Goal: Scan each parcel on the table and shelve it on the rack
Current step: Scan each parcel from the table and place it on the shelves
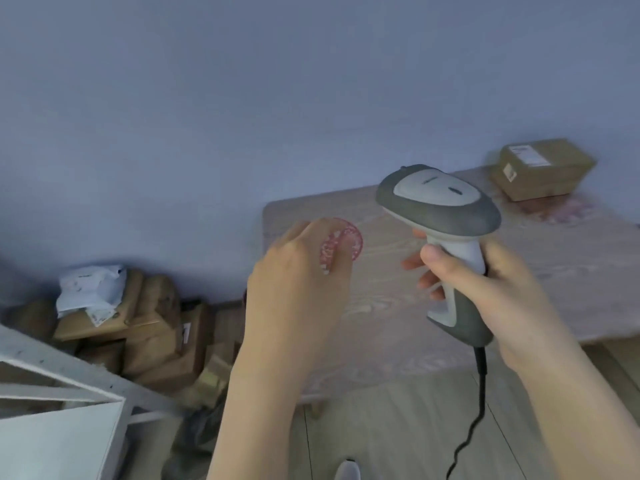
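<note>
rack (52, 362) cut off left, scanner cable (482, 386) cut btm

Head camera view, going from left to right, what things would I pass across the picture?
White rack → pile of boxes on the floor → left hand → scanner gripped by the right hand → cardboard parcel at the far corner of the table.

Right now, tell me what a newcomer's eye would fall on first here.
The grey barcode scanner, gripped upright in the right hand at centre right above the table. Next, the left hand hovering beside a red round mark, and the brown parcel at the table's far right corner.
</note>
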